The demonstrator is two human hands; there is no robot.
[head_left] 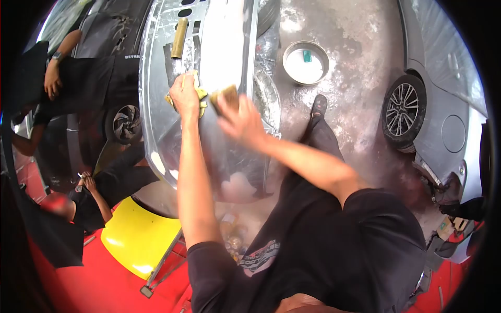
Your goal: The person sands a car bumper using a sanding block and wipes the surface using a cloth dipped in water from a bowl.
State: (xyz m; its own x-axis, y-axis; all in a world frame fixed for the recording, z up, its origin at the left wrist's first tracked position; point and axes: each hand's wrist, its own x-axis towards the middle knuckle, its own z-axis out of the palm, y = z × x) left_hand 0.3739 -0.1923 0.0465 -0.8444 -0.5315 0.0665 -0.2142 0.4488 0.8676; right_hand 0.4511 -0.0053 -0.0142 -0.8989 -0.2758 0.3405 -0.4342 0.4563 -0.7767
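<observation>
My left hand (185,96) is closed on a yellow cloth (200,93) and rests on the grey car panel (162,104). To its right, my right hand (241,119) grips a tan sanding block (225,98), blurred, over the same panel at the edge of its white area. A long brownish bar (179,38) lies on the panel beyond my left hand, near several dark holes.
A round basin (306,62) with whitish liquid and a green piece stands on the wet floor. Silver car with wheel (403,110) at right. People in dark clothing are at left, beside a dark car and a yellow panel (136,235).
</observation>
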